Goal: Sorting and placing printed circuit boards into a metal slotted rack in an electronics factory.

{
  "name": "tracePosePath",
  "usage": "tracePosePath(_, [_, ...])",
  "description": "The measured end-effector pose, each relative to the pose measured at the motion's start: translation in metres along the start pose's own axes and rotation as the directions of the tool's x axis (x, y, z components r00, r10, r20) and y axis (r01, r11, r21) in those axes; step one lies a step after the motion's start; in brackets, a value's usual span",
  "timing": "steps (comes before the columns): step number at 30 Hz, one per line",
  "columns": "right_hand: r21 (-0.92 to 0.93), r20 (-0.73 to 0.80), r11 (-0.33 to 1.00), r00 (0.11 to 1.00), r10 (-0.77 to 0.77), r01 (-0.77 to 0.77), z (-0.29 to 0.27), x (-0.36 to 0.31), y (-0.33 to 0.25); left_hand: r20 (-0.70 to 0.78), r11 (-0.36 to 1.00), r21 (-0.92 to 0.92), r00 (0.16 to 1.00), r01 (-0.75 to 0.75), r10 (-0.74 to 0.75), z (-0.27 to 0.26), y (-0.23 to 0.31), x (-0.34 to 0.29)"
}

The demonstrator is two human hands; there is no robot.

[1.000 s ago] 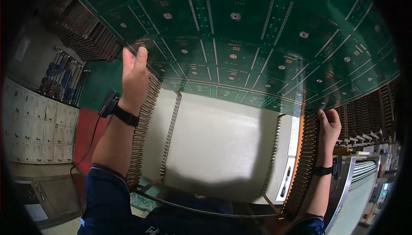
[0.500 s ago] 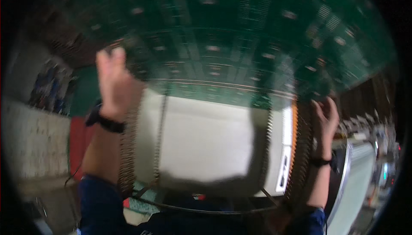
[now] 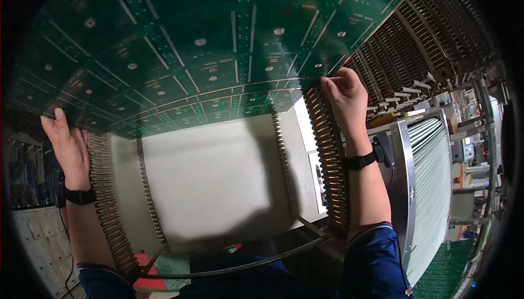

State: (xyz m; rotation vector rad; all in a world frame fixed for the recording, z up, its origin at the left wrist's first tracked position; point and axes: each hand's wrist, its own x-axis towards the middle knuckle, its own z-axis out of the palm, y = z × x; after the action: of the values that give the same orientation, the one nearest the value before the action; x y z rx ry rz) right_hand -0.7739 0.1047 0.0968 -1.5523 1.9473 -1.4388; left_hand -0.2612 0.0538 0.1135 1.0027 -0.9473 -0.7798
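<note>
A large green circuit board panel [image 3: 199, 42] with rows of pads and holes spans the upper part of the view, tilted, its near edge toward me. My left hand [image 3: 68, 149] holds its left edge, the fingers partly hidden. At the near right corner, my right hand [image 3: 349, 102] pinches the panel between thumb and bent fingers. Beneath it stands a wire rack, with a coiled, toothed left rail [image 3: 109, 200] and a matching right rail [image 3: 326, 157] beside my forearms. More green board surface shows just below the panel's near edge.
At the right, a metal-framed holder [image 3: 406, 184] contains many pale upright sheets. Dark slotted racks [image 3: 423, 31] stand at the upper right. A curved bar [image 3: 240, 263] crosses the front of the wire rack. White drawers [image 3: 46, 233] are at the left.
The view has swung, so the rack and both hands appear farther left. The right hand now sits higher, closed on the panel's near corner. The panel appears more slanted.
</note>
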Motion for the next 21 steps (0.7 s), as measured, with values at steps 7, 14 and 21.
tracePosePath(7, [-0.058, 0.108, 0.997, 0.993, -0.043, 0.049, -0.019, -0.004, 0.014, -0.007, 0.937, 0.339, 0.996, -0.085, 0.093, -0.004, -0.005, -0.003])
tracePosePath(14, [0.152, 0.162, 0.988, 0.985, -0.06, 0.035, -0.029, 0.0, 0.013, 0.166, 0.987, -0.097, 0.976, -0.127, 0.142, -0.003, 0.018, -0.002])
tracePosePath(21, [-0.12, 0.147, 0.99, 0.987, -0.058, 0.076, -0.014, -0.003, 0.009, -0.136, 0.991, 0.117, 0.99, 0.062, -0.046, -0.019, 0.005, -0.007])
